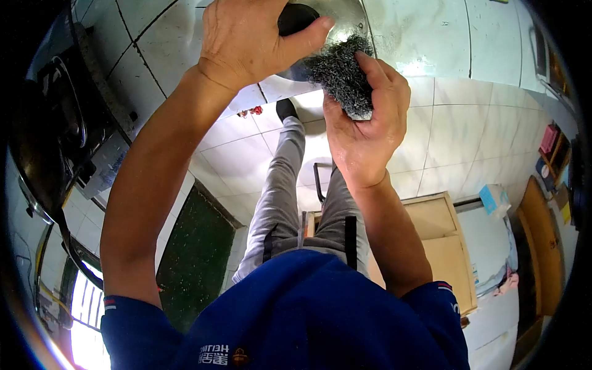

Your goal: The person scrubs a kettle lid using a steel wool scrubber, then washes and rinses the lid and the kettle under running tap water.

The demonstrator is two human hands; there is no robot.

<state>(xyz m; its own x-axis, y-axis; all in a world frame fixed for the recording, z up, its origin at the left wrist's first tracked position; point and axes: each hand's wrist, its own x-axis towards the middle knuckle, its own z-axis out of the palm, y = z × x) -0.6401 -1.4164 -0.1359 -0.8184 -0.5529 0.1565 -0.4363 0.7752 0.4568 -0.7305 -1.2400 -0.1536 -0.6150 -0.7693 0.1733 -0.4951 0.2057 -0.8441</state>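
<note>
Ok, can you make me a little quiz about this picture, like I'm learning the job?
1. True or false: the left hand holds the steel-wool scrubber.
2. Which is right by the left hand?
A) a red cup
B) a black knob
C) a wooden spoon
3. Fill in: the person's shirt is ____.

Key:
1. False; the right hand holds it.
2. B
3. blue
</note>
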